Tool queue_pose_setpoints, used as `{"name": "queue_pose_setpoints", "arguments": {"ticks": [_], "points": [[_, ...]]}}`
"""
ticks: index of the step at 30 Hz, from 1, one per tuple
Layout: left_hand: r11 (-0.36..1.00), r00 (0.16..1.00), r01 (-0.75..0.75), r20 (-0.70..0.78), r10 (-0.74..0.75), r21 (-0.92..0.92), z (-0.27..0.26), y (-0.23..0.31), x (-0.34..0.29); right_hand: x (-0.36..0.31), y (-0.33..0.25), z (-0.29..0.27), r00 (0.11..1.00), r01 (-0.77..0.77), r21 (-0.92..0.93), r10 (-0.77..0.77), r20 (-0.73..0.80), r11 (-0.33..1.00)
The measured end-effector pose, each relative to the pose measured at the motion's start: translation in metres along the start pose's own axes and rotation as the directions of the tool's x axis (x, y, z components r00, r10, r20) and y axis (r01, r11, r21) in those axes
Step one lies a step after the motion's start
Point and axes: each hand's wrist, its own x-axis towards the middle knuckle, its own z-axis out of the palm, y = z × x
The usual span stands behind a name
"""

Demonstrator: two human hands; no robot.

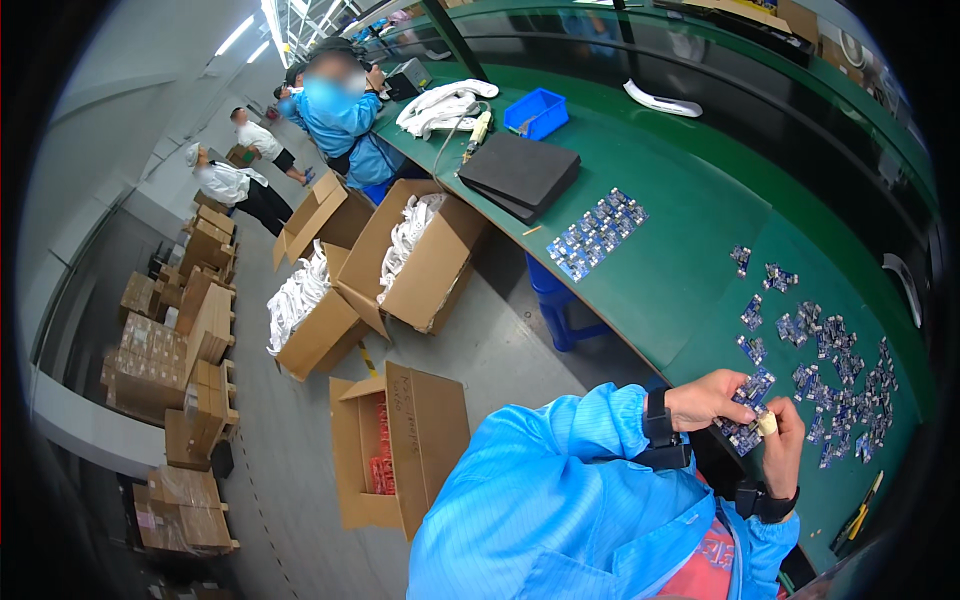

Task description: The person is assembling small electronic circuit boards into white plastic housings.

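Over the table's near edge, my left hand [708, 398] pinches a blue circuit board [756, 386] between thumb and fingers. My right hand [784, 446] has closed on the lower side of the same board piece; a pale yellow cover [767, 423] sits on one of its digits. My fingers hide part of the board, so I cannot tell whether it is one piece or several joined together. Just beyond my hands lies a loose spread of small blue circuit boards [840, 350]. Farther left, a block of blue boards [598, 234] rests in neat rows.
The green table [680, 290] bears dark foam sheets [520, 170], a blue bin [536, 114], white curved parts [445, 106] and a yellow-handled tool [858, 515]. Open cartons [430, 430] and a blue stool [560, 305] stand left of the table. A co-worker [340, 110] in blue is at the far end.
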Motion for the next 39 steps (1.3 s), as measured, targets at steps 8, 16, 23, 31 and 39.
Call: {"name": "queue_pose_setpoints", "arguments": {"ticks": [8,16,23,31,39], "points": [[0.984,0.960,-0.108,-0.243,0.141,0.141,0.007,0.027,0.011,-0.061,-0.033,-0.048,0.884,-0.205,-0.211,0.088,-0.460,0.956],[0.989,0.989,0.064,-0.142,-0.045,0.135,0.020,0.017,0.026,-0.211,-0.056,-0.083,0.700,-0.661,-0.549,0.155,-0.697,0.512],[0.973,0.991,0.111,-0.095,-0.093,0.201,0.041,0.001,0.023,-0.086,-0.044,-0.043,0.915,-0.229,0.030,0.226,-0.335,0.973],[0.983,0.988,0.113,-0.121,-0.096,0.143,0.023,0.001,0.017,-0.033,-0.005,-0.025,0.966,-0.209,0.318,0.245,-0.079,0.925],[0.968,0.975,0.123,-0.210,-0.076,0.220,0.005,0.024,0.017,0.004,0.004,-0.038,0.953,-0.261,-0.127,0.234,-0.195,0.957]]}}
